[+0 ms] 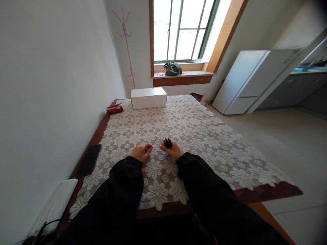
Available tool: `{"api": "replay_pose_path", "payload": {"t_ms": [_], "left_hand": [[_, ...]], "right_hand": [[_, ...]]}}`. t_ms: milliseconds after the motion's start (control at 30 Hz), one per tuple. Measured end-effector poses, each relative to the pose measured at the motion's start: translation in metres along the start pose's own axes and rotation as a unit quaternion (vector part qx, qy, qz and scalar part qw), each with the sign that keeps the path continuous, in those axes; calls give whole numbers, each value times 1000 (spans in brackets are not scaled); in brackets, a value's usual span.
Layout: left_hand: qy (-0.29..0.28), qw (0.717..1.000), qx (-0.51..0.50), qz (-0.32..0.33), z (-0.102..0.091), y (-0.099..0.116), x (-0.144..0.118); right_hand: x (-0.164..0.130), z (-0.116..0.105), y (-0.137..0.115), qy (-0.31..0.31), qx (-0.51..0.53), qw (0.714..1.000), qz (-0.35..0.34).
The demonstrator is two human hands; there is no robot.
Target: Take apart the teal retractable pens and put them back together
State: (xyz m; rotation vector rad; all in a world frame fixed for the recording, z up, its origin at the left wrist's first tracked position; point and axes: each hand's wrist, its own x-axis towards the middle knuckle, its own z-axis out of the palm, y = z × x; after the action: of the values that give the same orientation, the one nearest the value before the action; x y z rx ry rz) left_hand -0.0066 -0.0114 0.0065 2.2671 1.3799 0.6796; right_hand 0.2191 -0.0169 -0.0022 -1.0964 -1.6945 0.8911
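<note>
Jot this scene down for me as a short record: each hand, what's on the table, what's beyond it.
Left grip: bare hand, fingers curled; contents unclear
Right grip: bare hand closed around a bundle of dark, pen-like items
Table cover: flower-patterned lace cloth
Far end: white box, with a red packet to its left
Left edge: flat black object
Beyond: pink coat stand, bag on windowsill, white fridge at right

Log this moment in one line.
left hand: curled, contents unclear | right hand: gripping bundle of black pen-like sticks | white rectangular box: on white floral lace tablecloth
</note>
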Motion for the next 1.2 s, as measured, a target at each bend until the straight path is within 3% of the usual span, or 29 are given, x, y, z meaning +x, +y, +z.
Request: {"api": "replay_pose_path", "payload": {"t_ms": [667, 967, 1200], "left_hand": [[7, 1000, -11, 6, 1, 0, 0], [42, 998, -41, -18, 1, 0, 0], [43, 996, -70, 14, 2, 1, -1]], "right_hand": [[2, 0, 0, -13, -6, 1000, -22], [1, 2, 4, -86, -209, 971, -75], [0, -4, 3, -106, -307, 940, -107]]}}
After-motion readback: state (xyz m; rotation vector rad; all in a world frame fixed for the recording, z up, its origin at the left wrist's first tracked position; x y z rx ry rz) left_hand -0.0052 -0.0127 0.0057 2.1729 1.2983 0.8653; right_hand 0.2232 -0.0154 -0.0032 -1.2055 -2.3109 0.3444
